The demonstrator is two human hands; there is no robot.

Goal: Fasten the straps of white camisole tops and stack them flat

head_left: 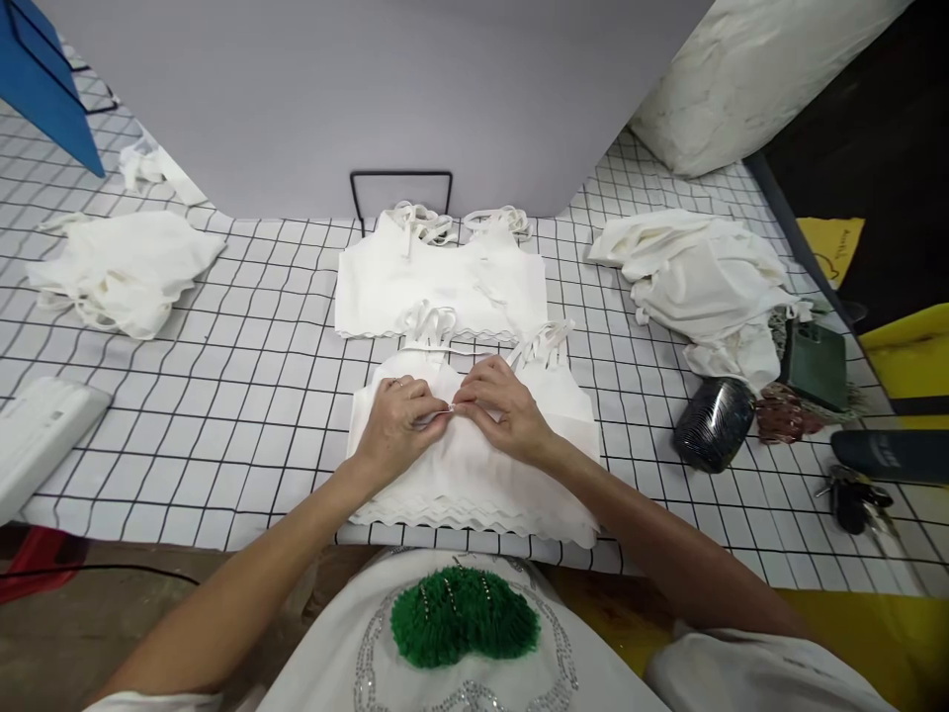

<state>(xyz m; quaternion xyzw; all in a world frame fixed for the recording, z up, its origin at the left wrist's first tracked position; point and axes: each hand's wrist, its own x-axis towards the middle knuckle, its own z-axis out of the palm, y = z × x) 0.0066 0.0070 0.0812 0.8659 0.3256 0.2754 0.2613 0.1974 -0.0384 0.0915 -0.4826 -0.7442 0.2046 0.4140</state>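
Observation:
A stack of white bra tops (pixel 474 485) with scalloped lower edges lies flat on the table in front of me. Over its upper middle, my left hand (pixel 400 420) is closed in a pinch, thumb against forefinger. Facing it, my right hand (pixel 508 410) pinches too, and the fingertips of both hands nearly meet. Between them is a thin white strap (pixel 451 406), mostly hidden by the fingers. Looped straps (pixel 428 326) lie at the top of the stack. Just beyond, other white bra tops (pixel 437 282) lie flat with their straps bunched at the far side.
A grey board (pixel 386 99) on a black wire stand (pixel 400 174) rises behind. White garments lie heaped at left (pixel 133 272) and right (pixel 697 272). A white device (pixel 48 440), a black rounded object (pixel 714 423), a green case (pixel 816 366) and keys (pixel 852 499) sit toward the sides.

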